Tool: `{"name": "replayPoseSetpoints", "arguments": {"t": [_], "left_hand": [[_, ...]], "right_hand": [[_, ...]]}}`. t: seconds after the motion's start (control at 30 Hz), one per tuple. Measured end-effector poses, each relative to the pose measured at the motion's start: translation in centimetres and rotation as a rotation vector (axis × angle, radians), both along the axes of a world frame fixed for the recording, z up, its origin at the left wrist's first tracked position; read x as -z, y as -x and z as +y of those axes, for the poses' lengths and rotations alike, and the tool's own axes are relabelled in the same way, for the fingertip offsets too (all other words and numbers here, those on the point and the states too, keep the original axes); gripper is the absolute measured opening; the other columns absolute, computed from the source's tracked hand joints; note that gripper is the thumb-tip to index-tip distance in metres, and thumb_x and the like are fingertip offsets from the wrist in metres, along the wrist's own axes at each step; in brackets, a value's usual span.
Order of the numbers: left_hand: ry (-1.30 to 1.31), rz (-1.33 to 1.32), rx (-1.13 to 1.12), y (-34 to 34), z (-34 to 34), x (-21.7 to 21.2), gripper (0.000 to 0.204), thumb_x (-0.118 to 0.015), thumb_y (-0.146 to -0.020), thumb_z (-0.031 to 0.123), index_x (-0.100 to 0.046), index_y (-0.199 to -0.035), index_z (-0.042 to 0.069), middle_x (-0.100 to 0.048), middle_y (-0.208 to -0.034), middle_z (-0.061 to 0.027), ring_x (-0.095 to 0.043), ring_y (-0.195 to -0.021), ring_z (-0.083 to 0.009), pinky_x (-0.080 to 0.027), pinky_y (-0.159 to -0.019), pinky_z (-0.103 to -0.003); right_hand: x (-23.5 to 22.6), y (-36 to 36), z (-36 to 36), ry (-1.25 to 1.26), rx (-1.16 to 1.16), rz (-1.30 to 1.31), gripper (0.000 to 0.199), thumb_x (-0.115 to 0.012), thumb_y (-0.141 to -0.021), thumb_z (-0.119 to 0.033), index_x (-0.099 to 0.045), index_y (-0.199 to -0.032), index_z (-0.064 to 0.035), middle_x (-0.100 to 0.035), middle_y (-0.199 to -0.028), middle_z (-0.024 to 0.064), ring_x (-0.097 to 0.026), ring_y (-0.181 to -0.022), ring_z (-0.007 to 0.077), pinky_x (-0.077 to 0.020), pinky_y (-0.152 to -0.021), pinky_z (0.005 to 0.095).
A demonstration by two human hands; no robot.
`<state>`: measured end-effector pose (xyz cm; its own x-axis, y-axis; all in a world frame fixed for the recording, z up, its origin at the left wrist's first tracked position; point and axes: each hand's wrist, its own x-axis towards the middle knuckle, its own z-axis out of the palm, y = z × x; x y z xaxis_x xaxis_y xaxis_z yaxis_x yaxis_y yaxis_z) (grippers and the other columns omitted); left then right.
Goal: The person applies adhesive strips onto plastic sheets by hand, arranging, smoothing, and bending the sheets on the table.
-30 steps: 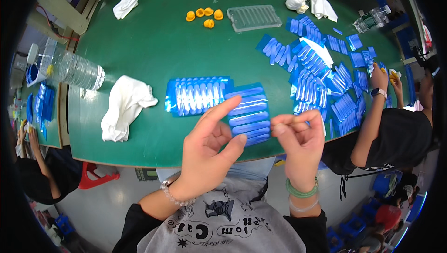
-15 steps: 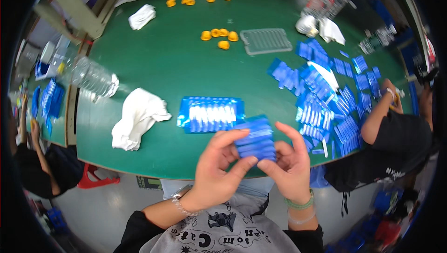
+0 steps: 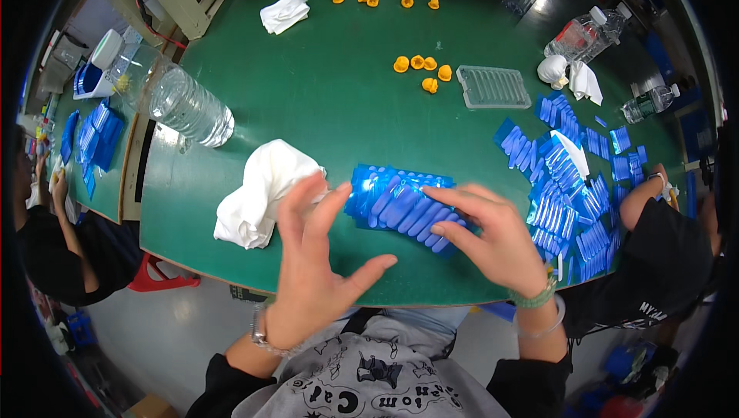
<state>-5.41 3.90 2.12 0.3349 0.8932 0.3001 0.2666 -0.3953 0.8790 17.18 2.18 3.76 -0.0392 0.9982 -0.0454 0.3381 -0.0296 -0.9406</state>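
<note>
A blue ribbed sheet (image 3: 416,216), made of several rounded bars side by side, is pinched at its right end between the thumb and fingers of my right hand (image 3: 500,242). It is tilted and overlaps a shiny blue ribbed pack (image 3: 363,187) on the table, whose left and upper parts show. Whether the two touch I cannot tell. My left hand (image 3: 312,260) holds nothing, its fingers spread, just left of the sheet. Behind those fingers lies a crumpled white cloth (image 3: 265,187).
Many similar blue pieces (image 3: 562,195) are heaped at the right of the green table (image 3: 331,95). A clear ribbed tray (image 3: 493,87) and orange finger cots (image 3: 429,85) lie farther back. A large water bottle (image 3: 181,102) stands left. Co-workers (image 3: 666,241) sit on both sides.
Both hands held the ribbed sheet close together; now my left hand has let go and moved left. My right hand has brought the sheet over the pack. The whole view has shifted.
</note>
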Motion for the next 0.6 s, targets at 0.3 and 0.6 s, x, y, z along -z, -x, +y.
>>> {"name": "replayPoseSetpoints", "arguments": {"t": [0.3,0.6], "left_hand": [[-0.38,0.747,0.379,-1.2,5.6,-1.1,0.095,-0.08,-0.063,0.024,-0.03,-0.142,0.013,-0.05,-0.119,-0.0133,-0.043,-0.12,-0.0302,-0.022,-0.106,-0.057],[-0.36,0.795,0.467,-1.9,6.9,-1.5,0.06,-0.077,-0.063,0.015,-0.053,-0.116,0.006,-0.049,-0.101,-0.0114,-0.048,-0.104,-0.0287,-0.028,-0.103,-0.047]], "right_hand": [[-0.9,-0.2,3.8,-0.259,-0.349,-0.722,0.05,-0.075,-0.071,-0.022,-0.061,-0.116,-0.0054,-0.046,-0.128,0.0119,-0.035,-0.12,0.0364,-0.0354,-0.098,0.044],[-0.1,-0.1,2.8,-0.148,-0.375,-0.601,0.055,-0.077,-0.067,-0.018,-0.052,-0.113,-0.0024,-0.05,-0.119,0.0112,-0.041,-0.114,0.0342,-0.036,-0.096,0.0438]]}}
